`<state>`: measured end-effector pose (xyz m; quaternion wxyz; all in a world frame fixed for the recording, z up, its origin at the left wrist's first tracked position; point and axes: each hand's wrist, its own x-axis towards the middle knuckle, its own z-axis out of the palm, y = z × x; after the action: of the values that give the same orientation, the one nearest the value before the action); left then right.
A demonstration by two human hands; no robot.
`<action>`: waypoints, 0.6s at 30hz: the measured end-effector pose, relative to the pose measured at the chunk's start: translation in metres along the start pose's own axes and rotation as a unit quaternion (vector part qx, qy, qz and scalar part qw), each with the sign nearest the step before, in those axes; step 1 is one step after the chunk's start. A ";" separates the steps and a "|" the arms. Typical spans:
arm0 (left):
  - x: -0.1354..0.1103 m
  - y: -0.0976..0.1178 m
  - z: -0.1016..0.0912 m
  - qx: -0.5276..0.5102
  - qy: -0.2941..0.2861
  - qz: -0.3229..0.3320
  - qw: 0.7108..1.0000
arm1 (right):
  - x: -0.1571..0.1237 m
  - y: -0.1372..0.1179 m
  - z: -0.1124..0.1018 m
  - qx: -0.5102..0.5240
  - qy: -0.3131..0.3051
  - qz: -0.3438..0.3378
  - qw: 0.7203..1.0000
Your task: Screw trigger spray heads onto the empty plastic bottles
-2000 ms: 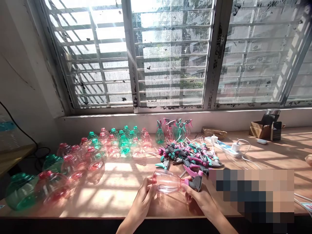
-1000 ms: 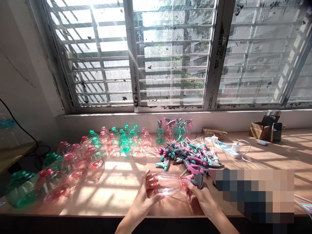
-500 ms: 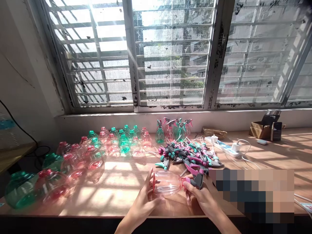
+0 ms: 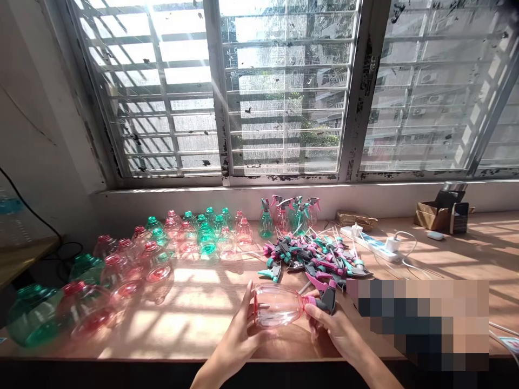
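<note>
A clear pink bottle (image 4: 278, 307) lies sideways between my hands, just above the table's front part. My left hand (image 4: 242, 329) is wrapped round its base, thumb below and fingers behind. At the bottle's neck, my right hand (image 4: 328, 319) grips the pink collar of a grey and pink spray head (image 4: 324, 299). The collar sits at the neck; whether it is screwed tight I cannot tell. Just beyond lies a heap of loose pink, teal and grey spray heads (image 4: 316, 256), some with white tubes.
Open pink and green bottles (image 4: 207, 237) stand in rows on the left. Several bottles with spray heads (image 4: 265, 221) stand by the window wall. A power strip (image 4: 375, 246), a phone (image 4: 459, 218) and a cardboard box (image 4: 432, 216) are at right. The near right is blurred out.
The bottle stays in both hands in nearly the same place. The spray head at its neck has turned or shifted slightly, with my right fingers moving a little.
</note>
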<state>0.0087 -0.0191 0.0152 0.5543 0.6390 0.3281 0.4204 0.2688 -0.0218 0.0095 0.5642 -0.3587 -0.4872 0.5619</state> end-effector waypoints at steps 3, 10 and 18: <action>0.000 0.003 -0.002 -0.003 -0.004 -0.013 1.000 | -0.004 -0.005 0.002 -0.018 -0.003 0.003 1.000; 0.000 0.002 -0.001 0.027 0.003 0.005 1.000 | 0.000 -0.005 0.001 0.005 -0.016 0.008 1.000; 0.000 0.004 -0.001 -0.002 0.007 -0.014 1.000 | -0.001 0.000 -0.002 -0.041 -0.024 -0.002 0.999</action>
<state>0.0076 -0.0198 0.0195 0.5594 0.6303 0.3399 0.4175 0.2713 -0.0226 0.0091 0.5382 -0.3670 -0.5244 0.5484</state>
